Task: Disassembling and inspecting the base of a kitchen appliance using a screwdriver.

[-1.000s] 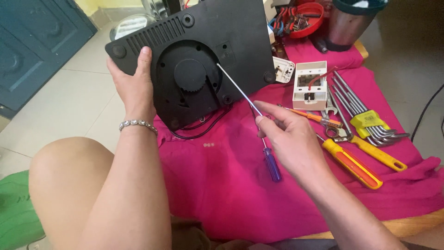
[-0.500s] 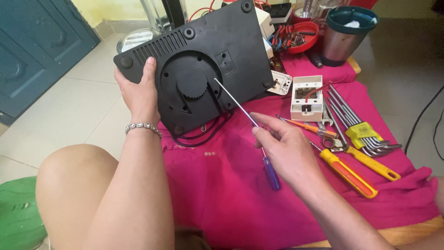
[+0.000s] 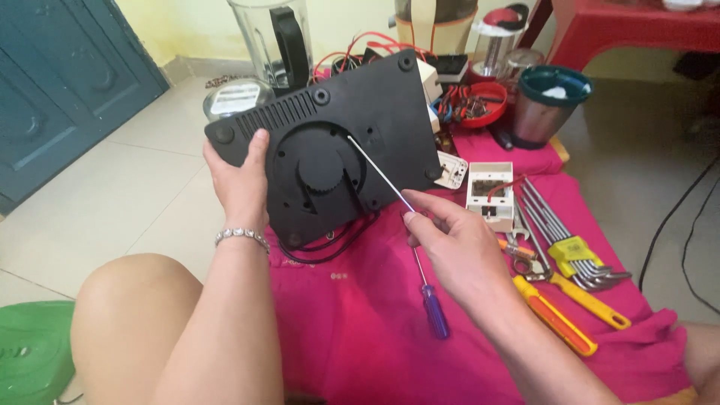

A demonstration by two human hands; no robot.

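My left hand grips the left edge of a black plastic appliance base, held tilted with its underside toward me. The base has a round vented recess, rubber feet at the corners and a black cord hanging below. My right hand pinches the thin metal shaft of a long screwdriver; its tip rests near a hole in the round recess. The screwdriver's purple handle points down toward me over the pink cloth.
On the cloth to the right lie orange-handled screwdrivers, a set of hex keys, pliers and a small white box. Behind stand a clear blender jug, a red bowl of wires and a steel cup. A green stool sits at the lower left.
The camera view has tilted up, so the base and hands sit lower in view. The screwdriver tip stays at the round recess; both grips are unchanged.
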